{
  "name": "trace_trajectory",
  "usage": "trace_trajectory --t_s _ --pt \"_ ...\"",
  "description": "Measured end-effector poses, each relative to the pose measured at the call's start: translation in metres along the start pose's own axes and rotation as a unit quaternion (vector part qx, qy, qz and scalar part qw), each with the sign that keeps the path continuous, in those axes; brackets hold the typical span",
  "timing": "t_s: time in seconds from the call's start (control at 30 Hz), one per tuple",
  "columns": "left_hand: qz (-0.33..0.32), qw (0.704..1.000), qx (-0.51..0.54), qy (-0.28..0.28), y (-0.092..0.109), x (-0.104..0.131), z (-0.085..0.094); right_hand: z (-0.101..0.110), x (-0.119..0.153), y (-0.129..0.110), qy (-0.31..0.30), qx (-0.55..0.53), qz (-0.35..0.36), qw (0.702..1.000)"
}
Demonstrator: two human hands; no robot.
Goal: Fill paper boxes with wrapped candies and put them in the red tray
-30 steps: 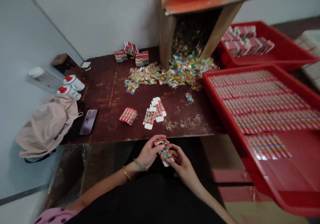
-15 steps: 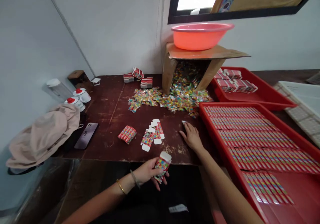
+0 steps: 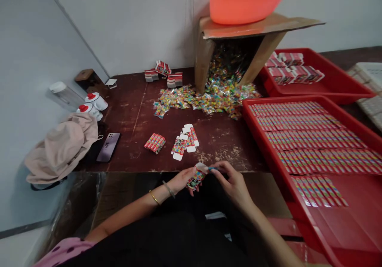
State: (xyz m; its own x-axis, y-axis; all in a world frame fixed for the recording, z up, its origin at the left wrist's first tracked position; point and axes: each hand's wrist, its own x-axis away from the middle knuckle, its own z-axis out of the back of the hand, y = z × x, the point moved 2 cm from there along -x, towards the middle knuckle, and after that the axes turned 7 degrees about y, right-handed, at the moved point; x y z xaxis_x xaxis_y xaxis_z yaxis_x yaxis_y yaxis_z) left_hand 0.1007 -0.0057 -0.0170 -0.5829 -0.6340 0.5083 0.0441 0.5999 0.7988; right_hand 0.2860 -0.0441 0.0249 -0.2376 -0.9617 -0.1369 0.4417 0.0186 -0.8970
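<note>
My left hand (image 3: 185, 180) is closed around a small red, brightly patterned carton (image 3: 197, 177), its pale end turned up and to the right. At that end my right hand (image 3: 231, 179) pinches a small, narrow blue object (image 3: 212, 168); its kind is too small to make out. Both hands are at the table's front edge. Just beyond them lie several flattened cartons with white flaps (image 3: 185, 141). To their left rests a small group of closed cartons (image 3: 154, 143) side by side.
Wrapped candies (image 3: 209, 100) spill from a cardboard box (image 3: 203, 56) with an orange basin (image 3: 244, 5) on top. On the right, a red tray (image 3: 355, 219) holds rows of cartons; another red tray (image 3: 337, 88) stands behind. A phone (image 3: 108, 147) and a cloth bag (image 3: 64, 147) lie left.
My right hand has left the tabletop and come to the carton's end, now pinching the blue object. The left hand still holds the carton. The view has tilted down.
</note>
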Motion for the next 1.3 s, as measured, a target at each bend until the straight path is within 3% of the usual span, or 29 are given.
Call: trace_trajectory --t_s 0.13,0.2,0.27,0.33,0.47,0.53,0.63,0.73,0.8,0.87,0.93,1.03,1.2,1.3 --pt "-0.015 0.999 -0.012 0.03 -0.001 0.008 -0.005 -0.022 -0.009 -0.022 -0.036 0.044 0.093 0.994" --pt "-0.018 0.998 -0.009 0.058 0.001 0.012 -0.002 -0.032 -0.006 -0.022 -0.052 0.012 0.095 0.994" --pt "-0.012 0.996 -0.005 0.085 0.005 0.015 0.002 -0.037 -0.001 -0.017 -0.013 -0.063 0.038 0.997" --pt "-0.004 0.995 -0.006 0.103 0.01 0.016 0.005 -0.038 0.004 -0.009 0.017 -0.17 -0.074 0.982" --pt "0.014 0.997 0.003 0.082 0.016 0.015 0.003 -0.043 0.01 0.001 -0.091 -0.373 -0.285 0.878" --pt "0.038 0.997 0.04 0.06 0.016 0.013 0.001 -0.041 0.01 0.0 -0.116 -0.426 -0.329 0.835" --pt "0.053 0.995 0.078 0.042 0.017 0.011 0.001 -0.038 0.007 -0.004 -0.118 -0.451 -0.34 0.816" --pt "0.012 0.999 0.012 0.039 0.025 0.012 0.003 -0.038 0.004 -0.01 -0.139 -0.425 -0.326 0.833" --pt "-0.035 0.996 -0.076 0.033 0.032 0.015 0.004 -0.04 0.001 -0.014 -0.167 -0.371 -0.293 0.865" --pt "-0.077 0.985 -0.152 0.035 0.038 0.017 0.005 -0.04 -0.001 -0.021 -0.173 -0.275 -0.201 0.924" --pt "-0.079 0.982 -0.165 0.052 0.041 0.017 0.007 -0.038 0.0 -0.031 -0.153 -0.167 -0.071 0.971" --pt "-0.034 0.991 -0.108 0.074 0.041 0.017 0.009 -0.036 0.002 -0.043 -0.112 -0.087 0.034 0.989" --pt "-0.019 1.0 0.015 -0.002 0.039 0.023 0.01 -0.035 -0.005 -0.045 -0.077 -0.083 0.007 0.994" --pt "-0.026 0.999 -0.005 -0.028 0.037 0.028 0.012 -0.037 -0.014 -0.039 -0.106 -0.117 -0.036 0.987"
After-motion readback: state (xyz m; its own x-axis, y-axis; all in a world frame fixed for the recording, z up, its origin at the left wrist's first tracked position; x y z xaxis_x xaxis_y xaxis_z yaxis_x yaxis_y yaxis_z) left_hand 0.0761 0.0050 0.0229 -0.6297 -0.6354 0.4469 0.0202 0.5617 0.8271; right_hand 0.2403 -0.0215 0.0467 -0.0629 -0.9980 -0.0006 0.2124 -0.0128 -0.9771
